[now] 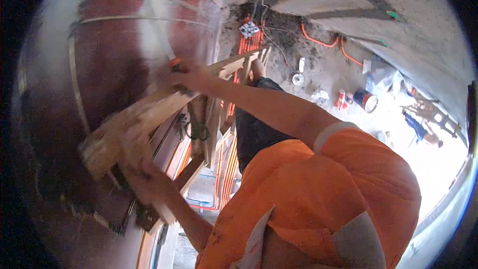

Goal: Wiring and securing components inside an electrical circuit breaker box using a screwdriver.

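Note:
A wooden stepladder or trestle (172, 102) leans across the space beside me. Over its top board, my right hand (186, 78) closes round a tool with an orange-red part (174, 62). A thin pale strip sticks up from this tool toward the wall; blur hides its exact kind. My left hand (137, 162) is at the near end of the same board, its fingers smeared by motion. The reddish-brown wall surface (109, 45), with pale bands and cables, stands in front of both hands. Dark looped wire or cord (196, 129) hangs beneath the top board.
Orange conduits (226, 169) run down behind the ladder, and more orange pipe (321, 44) curves over the dirty floor. A bucket (369, 102), a red container (341, 100) and plastic sheeting (386, 82) lie to the right. A grey wall (438, 35) rises at the far right.

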A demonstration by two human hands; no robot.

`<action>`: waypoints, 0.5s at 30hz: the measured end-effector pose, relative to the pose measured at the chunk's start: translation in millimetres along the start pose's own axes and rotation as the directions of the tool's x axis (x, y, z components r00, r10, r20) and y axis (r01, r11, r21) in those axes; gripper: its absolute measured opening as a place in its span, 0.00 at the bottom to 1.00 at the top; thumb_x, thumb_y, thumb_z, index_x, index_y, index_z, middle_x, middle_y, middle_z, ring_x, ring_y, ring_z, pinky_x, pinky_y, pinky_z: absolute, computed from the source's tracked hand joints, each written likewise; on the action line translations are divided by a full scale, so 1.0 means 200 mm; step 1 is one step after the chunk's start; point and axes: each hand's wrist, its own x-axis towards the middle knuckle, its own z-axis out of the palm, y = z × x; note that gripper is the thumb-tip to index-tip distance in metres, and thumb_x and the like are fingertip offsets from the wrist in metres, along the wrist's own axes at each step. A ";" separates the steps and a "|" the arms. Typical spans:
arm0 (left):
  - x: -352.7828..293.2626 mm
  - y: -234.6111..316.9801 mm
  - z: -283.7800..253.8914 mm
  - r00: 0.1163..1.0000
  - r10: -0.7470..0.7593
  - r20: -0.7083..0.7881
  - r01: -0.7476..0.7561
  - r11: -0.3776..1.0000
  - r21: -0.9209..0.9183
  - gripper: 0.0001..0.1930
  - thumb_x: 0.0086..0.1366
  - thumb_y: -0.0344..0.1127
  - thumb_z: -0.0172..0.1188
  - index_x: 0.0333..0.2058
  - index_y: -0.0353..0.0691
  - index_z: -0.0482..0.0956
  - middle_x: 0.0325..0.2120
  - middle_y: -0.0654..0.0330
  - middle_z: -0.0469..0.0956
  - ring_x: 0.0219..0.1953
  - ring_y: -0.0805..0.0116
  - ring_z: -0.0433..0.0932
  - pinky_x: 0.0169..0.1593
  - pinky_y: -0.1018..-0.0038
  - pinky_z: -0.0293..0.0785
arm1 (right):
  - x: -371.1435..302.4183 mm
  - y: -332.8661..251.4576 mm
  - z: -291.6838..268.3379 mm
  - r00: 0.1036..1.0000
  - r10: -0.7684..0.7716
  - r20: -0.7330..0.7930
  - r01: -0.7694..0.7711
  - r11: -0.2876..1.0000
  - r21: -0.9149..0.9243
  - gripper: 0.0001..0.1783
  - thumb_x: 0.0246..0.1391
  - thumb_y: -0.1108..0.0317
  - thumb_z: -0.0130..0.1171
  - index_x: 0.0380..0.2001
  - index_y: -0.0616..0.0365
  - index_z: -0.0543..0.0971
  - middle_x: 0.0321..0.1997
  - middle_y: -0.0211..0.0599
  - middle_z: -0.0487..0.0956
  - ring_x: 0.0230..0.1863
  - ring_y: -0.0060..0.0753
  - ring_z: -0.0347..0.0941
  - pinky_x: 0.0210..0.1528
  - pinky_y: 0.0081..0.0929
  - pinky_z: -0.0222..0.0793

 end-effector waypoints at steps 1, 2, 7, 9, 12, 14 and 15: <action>-0.02 0.01 0.00 0.991 -0.131 0.000 0.131 0.991 -0.024 0.31 0.63 0.56 0.50 0.49 0.29 0.71 0.43 0.39 0.74 0.45 0.42 0.74 0.47 0.58 0.71 | -0.01 -0.07 0.03 0.995 0.043 0.087 -0.045 0.999 0.024 0.21 0.47 0.56 0.63 0.42 0.54 0.78 0.34 0.31 0.79 0.36 0.23 0.72 0.41 0.26 0.69; -0.03 -0.02 0.02 0.995 -0.078 -0.064 0.077 0.997 -0.017 0.31 0.63 0.56 0.50 0.49 0.29 0.71 0.43 0.39 0.75 0.45 0.43 0.74 0.48 0.59 0.71 | 0.00 -0.08 0.03 0.984 -0.060 0.166 0.048 0.996 0.076 0.21 0.45 0.56 0.63 0.42 0.54 0.78 0.34 0.32 0.79 0.36 0.23 0.72 0.39 0.27 0.69; -0.05 -0.09 0.05 0.971 -0.230 -0.065 0.237 0.964 0.120 0.29 0.64 0.52 0.51 0.50 0.28 0.70 0.44 0.40 0.74 0.44 0.46 0.76 0.48 0.59 0.72 | 0.01 -0.14 -0.06 0.937 -0.074 0.342 0.049 0.996 0.081 0.20 0.41 0.57 0.62 0.37 0.57 0.77 0.29 0.34 0.78 0.31 0.25 0.72 0.34 0.29 0.70; -0.10 -0.24 0.06 0.942 -0.231 -0.246 0.216 0.973 -0.084 0.26 0.64 0.47 0.53 0.50 0.29 0.70 0.47 0.42 0.72 0.49 0.47 0.73 0.51 0.60 0.69 | -0.01 -0.14 -0.03 0.925 -0.049 0.377 0.036 0.998 0.042 0.19 0.41 0.57 0.61 0.34 0.58 0.78 0.28 0.34 0.78 0.30 0.27 0.73 0.33 0.30 0.70; -0.10 -0.23 0.10 0.939 -0.189 -0.289 0.195 0.981 -0.008 0.25 0.65 0.47 0.51 0.51 0.30 0.69 0.47 0.42 0.72 0.49 0.47 0.72 0.51 0.59 0.68 | -0.05 -0.07 -0.04 0.932 -0.020 0.362 -0.049 0.982 0.182 0.19 0.41 0.55 0.62 0.31 0.60 0.78 0.26 0.38 0.78 0.29 0.30 0.74 0.33 0.32 0.70; -0.08 -0.20 0.14 0.930 -0.148 -0.338 0.181 0.981 0.070 0.25 0.66 0.47 0.49 0.51 0.30 0.68 0.48 0.42 0.71 0.50 0.46 0.71 0.52 0.57 0.68 | -0.03 0.00 -0.04 0.952 -0.032 0.304 0.029 0.999 0.015 0.21 0.40 0.53 0.62 0.29 0.61 0.78 0.24 0.43 0.78 0.29 0.35 0.76 0.33 0.34 0.71; -0.08 -0.20 0.14 0.923 -0.126 -0.364 0.179 0.977 0.116 0.24 0.66 0.46 0.48 0.51 0.30 0.68 0.48 0.43 0.71 0.50 0.46 0.70 0.52 0.57 0.67 | -0.03 0.03 -0.02 0.953 -0.029 0.301 0.026 1.000 0.016 0.21 0.40 0.53 0.62 0.29 0.61 0.78 0.24 0.43 0.78 0.29 0.35 0.76 0.33 0.34 0.71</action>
